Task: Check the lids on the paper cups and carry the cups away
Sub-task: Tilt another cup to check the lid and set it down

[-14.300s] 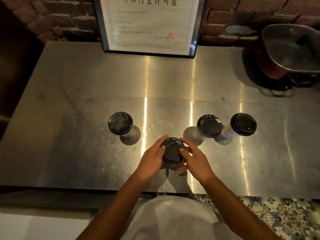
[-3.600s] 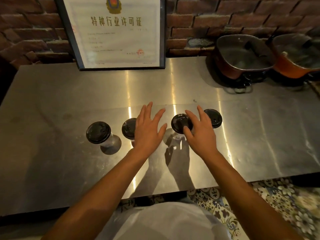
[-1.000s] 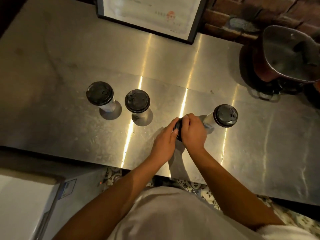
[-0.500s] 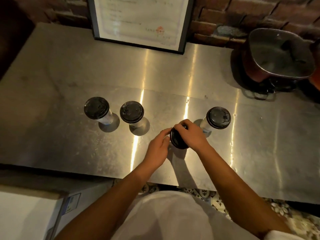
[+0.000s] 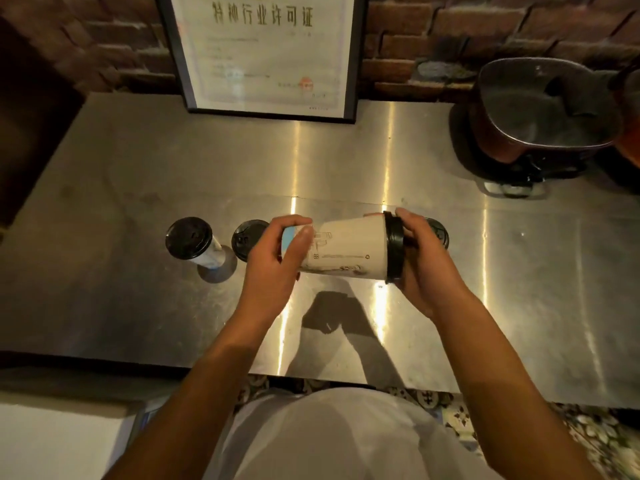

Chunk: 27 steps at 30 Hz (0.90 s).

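The scene is dim and warm-toned. Overhead light falls on the brushed stainless-steel counter [image 5: 138, 174], which throws back narrow vertical streaks of glare from about twelve to six o'clock through the middle and out toward three o'clock. A dark shadow of hands and cup lies on the metal toward six o'clock. The white paper cup with a black lid [image 5: 346, 249] is the brightest thing. The red brick wall [image 5: 450, 36] is murky, the corner at ten o'clock nearly black. The text on the black-framed certificate [image 5: 266, 57] is soft. Wide-angle distortion bends the counter's edges, and fine detail is smeared throughout.

Rightmost cup [image 5: 439, 232] mostly hidden behind right hand [image 5: 427, 268]
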Available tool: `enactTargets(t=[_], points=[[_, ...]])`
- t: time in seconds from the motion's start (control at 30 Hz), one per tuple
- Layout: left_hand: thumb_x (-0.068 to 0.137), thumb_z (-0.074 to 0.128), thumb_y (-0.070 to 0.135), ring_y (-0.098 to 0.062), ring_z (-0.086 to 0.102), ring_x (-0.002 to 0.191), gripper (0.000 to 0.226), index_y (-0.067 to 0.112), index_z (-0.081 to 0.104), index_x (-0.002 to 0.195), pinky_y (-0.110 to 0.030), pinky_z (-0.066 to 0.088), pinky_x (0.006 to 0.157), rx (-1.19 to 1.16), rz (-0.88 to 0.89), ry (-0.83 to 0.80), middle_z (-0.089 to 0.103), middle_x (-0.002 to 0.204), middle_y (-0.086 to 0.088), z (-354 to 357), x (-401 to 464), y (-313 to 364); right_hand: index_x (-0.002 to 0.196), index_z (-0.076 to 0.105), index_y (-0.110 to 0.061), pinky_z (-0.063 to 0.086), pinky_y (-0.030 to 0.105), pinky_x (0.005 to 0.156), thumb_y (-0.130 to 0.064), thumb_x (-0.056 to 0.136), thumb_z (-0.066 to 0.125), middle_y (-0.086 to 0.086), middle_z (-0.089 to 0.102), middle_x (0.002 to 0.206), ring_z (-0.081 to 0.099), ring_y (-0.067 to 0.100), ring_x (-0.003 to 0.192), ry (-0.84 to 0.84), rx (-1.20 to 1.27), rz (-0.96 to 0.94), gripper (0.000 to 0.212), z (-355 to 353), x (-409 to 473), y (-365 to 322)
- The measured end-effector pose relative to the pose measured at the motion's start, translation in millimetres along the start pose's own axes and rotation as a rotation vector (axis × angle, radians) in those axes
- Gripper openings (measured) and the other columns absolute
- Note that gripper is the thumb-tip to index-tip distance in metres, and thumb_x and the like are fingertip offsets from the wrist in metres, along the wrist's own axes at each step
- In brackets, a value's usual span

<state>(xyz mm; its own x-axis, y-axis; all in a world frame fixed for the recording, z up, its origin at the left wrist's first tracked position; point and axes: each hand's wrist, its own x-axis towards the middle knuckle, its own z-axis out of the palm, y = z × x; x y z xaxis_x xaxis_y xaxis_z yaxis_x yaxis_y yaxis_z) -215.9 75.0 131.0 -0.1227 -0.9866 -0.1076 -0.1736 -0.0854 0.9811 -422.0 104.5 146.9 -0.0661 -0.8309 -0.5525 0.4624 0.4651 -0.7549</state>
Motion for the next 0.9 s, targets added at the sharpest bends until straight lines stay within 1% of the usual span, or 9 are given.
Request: enactTargets(t=[0.07,0.17,0.33,0.43,0.5,0.6,0.7,0.8,0.9], points=[[0.095,0.058,0.038,-0.009,0.066,0.106,0.017,0.038,0.055,0.112,-0.023,0.061,0.076,0.001,0.032,0.044,0.061,0.112,0.015,1,-3,8,0.137,0.060,-0.018,0.058,0.056,0.095,-0.053,0.092,0.056,0.013,0.067,0.134,0.068,0.035,0.120,-0.089,-0.018,-0.032,0.056,0,-5,0],[0.088,0.058,0.047,-0.004,0.065,0.107,0.026,0.040,0.054,0.112,-0.021,0.059,0.076,-0.032,0.052,0.084,0.060,0.112,0.021,2,-11,16,0.139,0.057,-0.026,0.062,0.054,0.083,-0.056,0.084,0.066,0.010,0.062,0.136,0.068,0.037,0.117,-0.139,-0.086,-0.090,0.063,1,-9,-1],[0.091,0.071,0.039,-0.012,0.066,0.111,0.030,0.039,0.053,0.115,-0.027,0.062,0.075,-0.062,0.147,-0.022,0.061,0.109,0.028,-7,-19,24,0.131,0.063,-0.017,0.062,0.048,0.070,-0.044,0.090,0.055,0.017,0.066,0.129,0.071,0.039,0.110,-0.139,-0.034,-0.109,0.050,12,-12,-3],[0.086,0.071,0.040,-0.017,0.064,0.116,0.036,0.038,0.057,0.118,-0.033,0.062,0.082,0.058,0.240,-0.089,0.062,0.121,0.013,-24,-17,26,0.131,0.065,-0.015,0.060,0.039,0.067,-0.032,0.083,0.056,0.022,0.061,0.136,0.064,0.036,0.109,-0.109,0.042,-0.099,0.052,23,-15,-2],[0.086,0.070,0.040,-0.014,0.062,0.118,0.037,0.031,0.061,0.121,-0.031,0.061,0.086,0.129,0.294,-0.116,0.062,0.123,0.009,-36,-13,27,0.129,0.067,-0.017,0.058,0.033,0.065,-0.030,0.081,0.056,0.022,0.061,0.137,0.061,0.032,0.108,-0.073,0.063,-0.127,0.051,35,-18,1],[0.089,0.072,0.035,-0.011,0.057,0.123,0.037,0.027,0.061,0.123,-0.026,0.056,0.095,0.216,0.443,-0.133,0.058,0.128,0.009,-51,-9,28,0.127,0.068,-0.024,0.061,0.039,0.067,-0.040,0.089,0.065,0.015,0.065,0.126,0.066,0.031,0.107,-0.042,0.054,-0.134,0.042,57,-22,7],[0.087,0.075,0.036,-0.011,0.051,0.128,0.039,0.031,0.060,0.123,-0.027,0.054,0.098,0.278,0.537,-0.171,0.051,0.136,0.005,-64,-10,26,0.126,0.068,-0.020,0.062,0.045,0.071,-0.039,0.092,0.059,0.019,0.065,0.129,0.071,0.035,0.104,-0.034,0.054,-0.091,0.040,75,-26,13],[0.087,0.073,0.043,-0.009,0.054,0.122,0.039,0.021,0.067,0.119,-0.030,0.057,0.093,0.357,0.652,-0.148,0.056,0.131,0.000,-72,-8,25,0.114,0.071,-0.018,0.062,0.044,0.066,-0.038,0.089,0.059,0.017,0.071,0.117,0.072,0.036,0.099,-0.021,0.038,-0.071,0.034,86,-29,15],[0.090,0.071,0.039,-0.008,0.061,0.111,0.034,0.012,0.071,0.111,-0.027,0.058,0.088,0.344,0.697,-0.047,0.065,0.118,-0.001,-76,-1,24,0.109,0.072,-0.019,0.061,0.041,0.064,-0.038,0.095,0.057,0.010,0.075,0.107,0.074,0.034,0.093,0.028,0.016,-0.059,0.028,96,-26,15]])
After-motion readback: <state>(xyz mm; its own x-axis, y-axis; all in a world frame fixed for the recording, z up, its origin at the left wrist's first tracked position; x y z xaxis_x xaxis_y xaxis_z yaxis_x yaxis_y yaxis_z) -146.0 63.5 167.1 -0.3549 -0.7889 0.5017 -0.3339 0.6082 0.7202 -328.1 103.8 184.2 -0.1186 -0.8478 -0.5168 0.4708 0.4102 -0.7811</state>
